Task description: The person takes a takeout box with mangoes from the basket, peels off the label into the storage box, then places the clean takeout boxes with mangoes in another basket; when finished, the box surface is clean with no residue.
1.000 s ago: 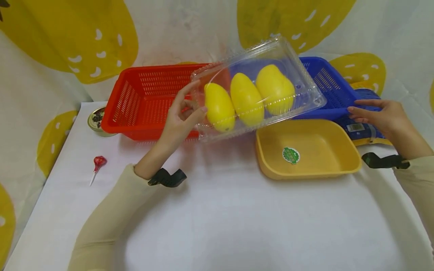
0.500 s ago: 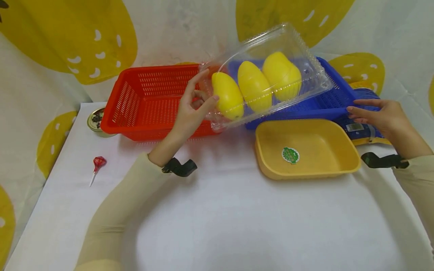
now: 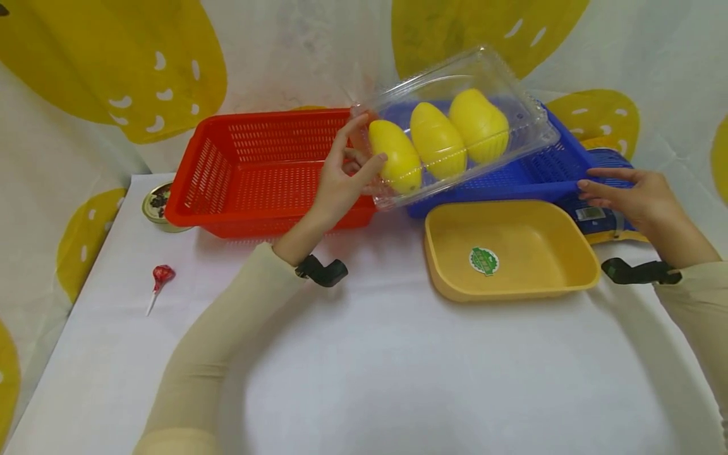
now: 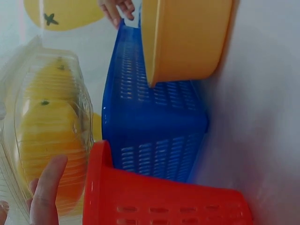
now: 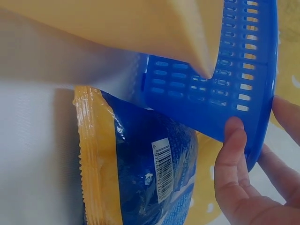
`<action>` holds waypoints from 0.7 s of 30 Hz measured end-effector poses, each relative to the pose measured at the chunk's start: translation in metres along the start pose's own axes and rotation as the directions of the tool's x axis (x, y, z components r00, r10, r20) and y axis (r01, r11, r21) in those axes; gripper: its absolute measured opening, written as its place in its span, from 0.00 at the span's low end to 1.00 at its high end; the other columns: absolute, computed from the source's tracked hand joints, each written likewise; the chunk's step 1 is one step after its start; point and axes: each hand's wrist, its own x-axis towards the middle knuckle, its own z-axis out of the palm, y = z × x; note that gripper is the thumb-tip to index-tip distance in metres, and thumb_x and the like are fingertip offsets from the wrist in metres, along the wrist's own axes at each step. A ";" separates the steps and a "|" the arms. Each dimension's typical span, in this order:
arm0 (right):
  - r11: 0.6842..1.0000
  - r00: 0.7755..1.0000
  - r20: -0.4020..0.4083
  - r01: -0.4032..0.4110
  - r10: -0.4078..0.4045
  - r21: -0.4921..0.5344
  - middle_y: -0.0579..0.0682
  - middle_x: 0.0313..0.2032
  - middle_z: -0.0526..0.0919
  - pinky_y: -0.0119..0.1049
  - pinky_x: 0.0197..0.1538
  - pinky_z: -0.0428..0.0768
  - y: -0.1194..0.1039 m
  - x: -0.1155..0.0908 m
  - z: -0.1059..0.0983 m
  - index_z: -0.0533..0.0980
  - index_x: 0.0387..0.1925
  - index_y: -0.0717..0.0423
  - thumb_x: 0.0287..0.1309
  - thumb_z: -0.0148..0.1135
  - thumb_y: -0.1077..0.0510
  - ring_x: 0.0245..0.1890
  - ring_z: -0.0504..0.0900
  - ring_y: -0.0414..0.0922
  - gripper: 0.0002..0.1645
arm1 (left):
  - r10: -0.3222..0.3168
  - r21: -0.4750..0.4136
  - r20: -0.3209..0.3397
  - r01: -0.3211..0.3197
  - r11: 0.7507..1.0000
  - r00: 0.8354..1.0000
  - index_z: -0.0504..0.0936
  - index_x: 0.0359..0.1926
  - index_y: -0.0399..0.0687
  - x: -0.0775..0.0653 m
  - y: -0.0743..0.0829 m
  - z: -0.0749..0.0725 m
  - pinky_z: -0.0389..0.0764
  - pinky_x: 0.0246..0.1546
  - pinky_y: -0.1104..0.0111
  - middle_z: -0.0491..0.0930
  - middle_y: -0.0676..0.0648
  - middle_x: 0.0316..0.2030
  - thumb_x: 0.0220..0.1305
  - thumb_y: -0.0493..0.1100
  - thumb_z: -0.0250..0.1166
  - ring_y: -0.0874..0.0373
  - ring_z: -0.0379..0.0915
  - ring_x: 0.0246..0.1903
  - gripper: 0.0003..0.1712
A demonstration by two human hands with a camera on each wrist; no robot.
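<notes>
My left hand (image 3: pixel 341 177) grips the left end of a clear plastic clamshell box (image 3: pixel 514 126), tilted and held over the blue basket. Inside are three yellow mangoes (image 3: pixel 438 140); in the left wrist view the box (image 4: pixel 84 89) stands beyond a fingertip, above the basket rims. My right hand (image 3: pixel 643 193) holds the right front corner of the blue plastic basket (image 3: pixel 534 180). Seen from the right wrist, its thumb and fingers lie on both sides of the basket's rim (image 5: pixel 267 108). The box hides much of the blue basket's inside in the head view.
A red basket (image 3: pixel 273 224) stands left of the blue one. In front sits a yellow tub (image 3: pixel 529 253) with a green sticker. A blue and yellow packet (image 5: pixel 140 154) lies by the right hand. A round tin (image 3: pixel 156 205) and a red lollipop (image 3: pixel 163 275) are at left.
My left hand has carried the box of mangoes to the right and slightly back, from between the two baskets to over the blue one. The right hand has stayed at the blue basket's corner.
</notes>
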 end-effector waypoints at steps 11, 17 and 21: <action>0.997 1.000 0.018 0.002 -0.004 0.072 0.44 0.26 0.87 0.27 0.33 0.83 0.001 -0.004 -0.001 0.85 0.33 0.42 0.57 0.67 0.65 0.26 0.86 0.37 0.12 | -0.117 -0.051 -0.046 0.114 0.992 0.992 0.60 0.71 0.54 0.013 -0.008 0.020 0.85 0.29 0.68 0.67 0.47 0.31 0.67 0.41 0.62 0.60 0.67 0.26 0.35; 0.998 1.000 0.011 0.006 -0.007 0.069 0.44 0.26 0.87 0.26 0.32 0.83 0.001 -0.004 -0.001 0.85 0.32 0.42 0.57 0.67 0.65 0.26 0.86 0.38 0.11 | -0.172 -0.071 -0.054 0.168 0.983 0.984 0.60 0.71 0.54 0.024 -0.008 0.028 0.85 0.28 0.68 0.67 0.48 0.29 0.66 0.42 0.63 0.61 0.68 0.22 0.36; 1.000 1.000 -0.004 0.007 -0.007 -0.027 0.41 0.25 0.87 0.25 0.33 0.82 0.001 -0.004 -0.001 0.83 0.33 0.38 0.57 0.68 0.60 0.26 0.86 0.36 0.10 | -0.189 -0.085 -0.060 0.184 0.979 0.980 0.61 0.71 0.54 0.034 -0.008 0.033 0.85 0.26 0.67 0.65 0.48 0.25 0.65 0.41 0.64 0.60 0.67 0.20 0.36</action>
